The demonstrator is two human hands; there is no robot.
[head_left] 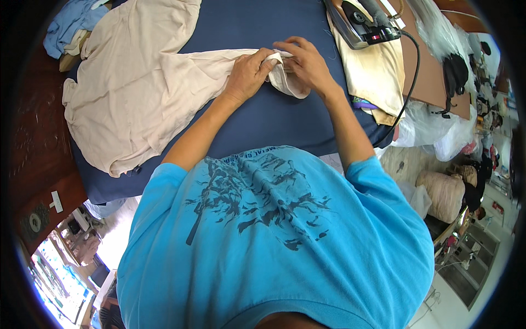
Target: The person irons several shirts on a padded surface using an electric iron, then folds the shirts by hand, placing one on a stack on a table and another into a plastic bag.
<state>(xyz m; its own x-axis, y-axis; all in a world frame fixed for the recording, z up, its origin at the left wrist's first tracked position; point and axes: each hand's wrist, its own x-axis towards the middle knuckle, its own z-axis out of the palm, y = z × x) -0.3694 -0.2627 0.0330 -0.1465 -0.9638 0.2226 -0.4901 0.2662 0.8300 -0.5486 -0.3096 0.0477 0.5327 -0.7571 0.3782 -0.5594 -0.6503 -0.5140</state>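
Note:
A pale beige shirt [139, 82] lies spread over the left of the dark blue padded table, one sleeve stretched to the right. My left hand [247, 75] pinches the end of that sleeve, thumb on top. Around the cuff [285, 82], which hangs in an open loop, my right hand [308, 64] has its fingers curled; its index finger is raised, and the cloth partly hides its other fingertips. Both hands are close together at the cuff.
At the upper right an iron [361, 24] rests on a cream cloth [375, 71], its black cord [417, 71] running down the table's right edge. Blue folded clothes [71, 27] sit at the far left. Clear plastic bags [438, 129] lie right of the table [252, 123].

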